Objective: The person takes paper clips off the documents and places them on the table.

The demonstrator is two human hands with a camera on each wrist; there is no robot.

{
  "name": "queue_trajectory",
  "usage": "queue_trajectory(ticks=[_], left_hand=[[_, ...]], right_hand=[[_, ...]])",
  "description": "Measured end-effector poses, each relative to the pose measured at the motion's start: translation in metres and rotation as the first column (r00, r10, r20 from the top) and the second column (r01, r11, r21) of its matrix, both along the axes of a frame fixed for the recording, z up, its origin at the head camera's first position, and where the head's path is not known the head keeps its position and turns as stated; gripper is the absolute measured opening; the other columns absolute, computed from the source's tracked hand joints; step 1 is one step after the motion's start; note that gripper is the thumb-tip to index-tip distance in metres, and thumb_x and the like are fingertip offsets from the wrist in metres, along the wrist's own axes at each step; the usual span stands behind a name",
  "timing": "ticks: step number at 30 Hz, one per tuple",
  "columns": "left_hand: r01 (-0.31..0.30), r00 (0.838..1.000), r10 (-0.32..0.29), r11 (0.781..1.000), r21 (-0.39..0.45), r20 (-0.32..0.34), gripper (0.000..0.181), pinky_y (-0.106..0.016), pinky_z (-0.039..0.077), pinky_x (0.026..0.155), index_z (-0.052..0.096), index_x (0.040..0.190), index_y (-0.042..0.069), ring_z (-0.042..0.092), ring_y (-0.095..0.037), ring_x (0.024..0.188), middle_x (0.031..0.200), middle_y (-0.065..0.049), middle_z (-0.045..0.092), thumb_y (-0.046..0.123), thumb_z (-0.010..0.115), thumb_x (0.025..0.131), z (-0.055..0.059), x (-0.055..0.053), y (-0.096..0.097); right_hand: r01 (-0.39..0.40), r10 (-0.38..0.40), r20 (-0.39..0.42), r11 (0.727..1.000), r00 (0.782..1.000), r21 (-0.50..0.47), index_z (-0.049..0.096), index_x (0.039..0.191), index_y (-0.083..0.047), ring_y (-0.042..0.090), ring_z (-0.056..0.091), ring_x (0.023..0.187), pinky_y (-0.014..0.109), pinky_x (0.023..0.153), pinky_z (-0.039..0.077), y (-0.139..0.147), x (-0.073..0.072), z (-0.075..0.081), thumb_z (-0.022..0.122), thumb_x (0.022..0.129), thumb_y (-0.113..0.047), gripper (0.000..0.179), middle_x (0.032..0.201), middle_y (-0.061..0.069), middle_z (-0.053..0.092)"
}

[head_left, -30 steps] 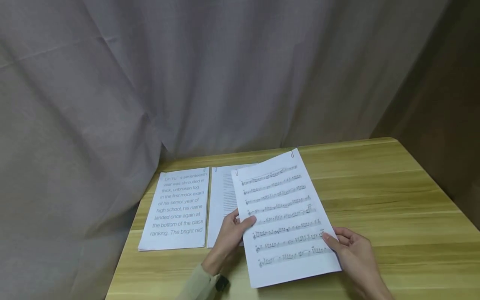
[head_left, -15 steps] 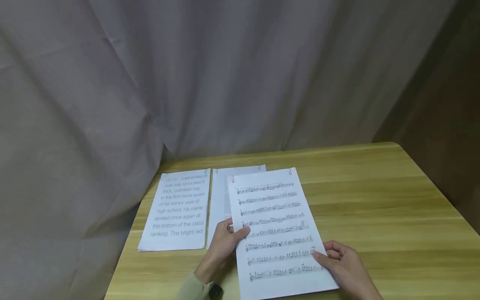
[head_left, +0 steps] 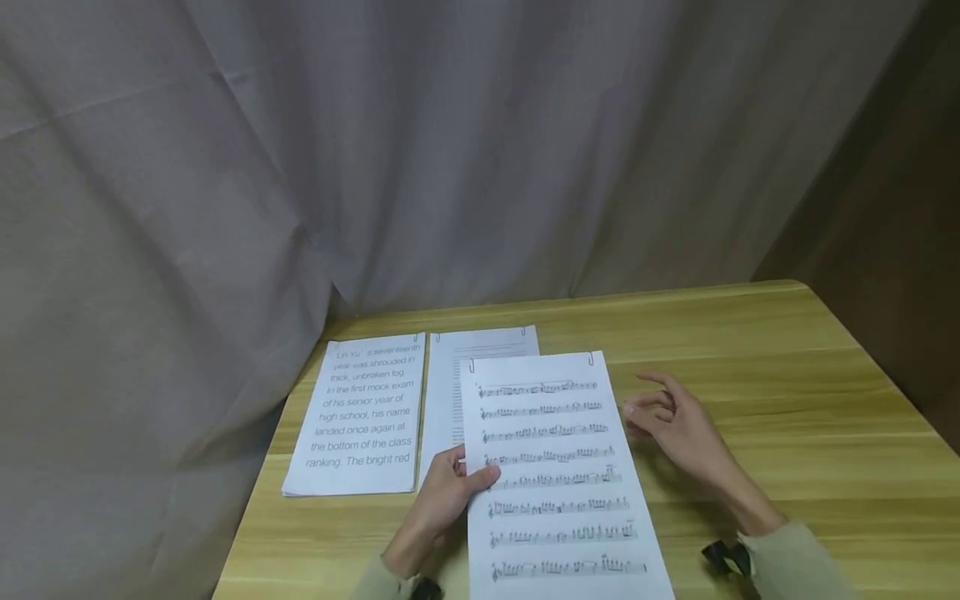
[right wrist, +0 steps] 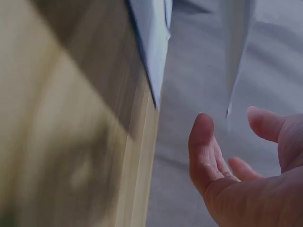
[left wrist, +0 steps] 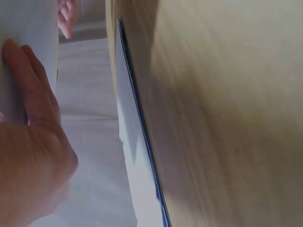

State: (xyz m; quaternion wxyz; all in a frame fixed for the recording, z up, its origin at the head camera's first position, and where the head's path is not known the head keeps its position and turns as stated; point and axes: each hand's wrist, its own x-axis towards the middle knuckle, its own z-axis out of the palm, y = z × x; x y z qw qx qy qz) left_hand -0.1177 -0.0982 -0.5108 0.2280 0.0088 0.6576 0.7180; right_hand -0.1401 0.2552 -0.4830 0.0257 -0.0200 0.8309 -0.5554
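Note:
A clipped stack of sheet music is held above the table by my left hand, thumb on the front of its left edge and fingers behind. In the left wrist view, the fingers lie along the back of the paper. My right hand hovers beside the stack's right edge, holding nothing. Its thumb and fingers are apart and loosely bent in the right wrist view, near the paper's corner but not touching. Two paper clips sit on the music's top edge, one at each corner.
A large-print text stack lies flat at the left of the wooden table. Right of it lies a second printed stack, partly covered from view by the music. A grey curtain hangs behind the table.
The sheet music has come lower and nearer, and turned more upright in view. My right hand has let go of its right edge and moved up alongside it. The left hand keeps its grip.

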Motion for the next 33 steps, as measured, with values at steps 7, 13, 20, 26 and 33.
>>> queue_trajectory(ticks=[7,13,20,26,33], left_hand=[[0.028,1.000,-0.028,1.000,0.006,0.004,0.039,-0.033,0.068,0.086,0.066,0.136,-0.002,0.085,-0.020,0.095,0.118,-0.018,0.083,0.007,0.074,0.099,-0.002,0.005,-0.003],[0.073,0.997,-0.073,0.997,0.025,0.008,0.040,-0.034,0.068,0.087,0.066,0.138,-0.002,0.085,-0.021,0.098,0.121,-0.019,0.082,0.006,0.073,0.100,-0.005,0.006,-0.004],[0.066,0.998,-0.066,0.998,0.022,0.013,0.040,-0.034,0.068,0.086,0.066,0.138,-0.002,0.085,-0.020,0.097,0.121,-0.019,0.082,0.006,0.073,0.099,-0.005,0.006,-0.004],[0.092,0.995,-0.092,0.996,0.001,0.024,0.039,-0.035,0.068,0.086,0.067,0.136,-0.002,0.085,-0.021,0.096,0.119,-0.020,0.082,0.008,0.074,0.099,-0.006,0.005,-0.004],[0.111,0.993,-0.111,0.994,0.004,0.041,0.035,-0.035,0.068,0.084,0.069,0.132,-0.005,0.085,-0.022,0.095,0.116,-0.022,0.082,0.005,0.072,0.099,-0.008,0.005,-0.002]], right_hand=[[-0.063,0.062,-0.062,0.998,0.996,-0.012,0.041,0.162,0.001,-0.003,0.075,0.094,0.026,0.085,0.066,0.002,-0.042,-0.001,0.068,0.109,-0.016,0.062,0.131,0.033,0.071],[-0.070,0.071,-0.039,0.997,0.997,0.014,0.055,0.154,-0.002,-0.001,0.074,0.094,0.025,0.086,0.062,-0.004,-0.053,-0.002,0.069,0.109,-0.022,0.051,0.123,0.027,0.076],[-0.056,0.057,-0.038,0.998,0.998,0.033,0.069,0.137,0.001,0.005,0.073,0.083,0.023,0.076,0.058,-0.011,-0.057,-0.003,0.072,0.106,-0.017,0.036,0.103,0.017,0.080],[-0.041,0.041,-0.021,0.998,0.999,0.037,0.070,0.132,0.002,0.007,0.068,0.076,0.023,0.072,0.053,-0.010,-0.058,-0.006,0.072,0.105,-0.014,0.031,0.094,0.012,0.076],[-0.029,0.028,0.047,0.999,0.999,0.021,0.070,0.131,0.001,0.011,0.060,0.075,0.024,0.067,0.046,-0.003,-0.055,-0.009,0.074,0.104,-0.016,0.032,0.087,0.005,0.073]])
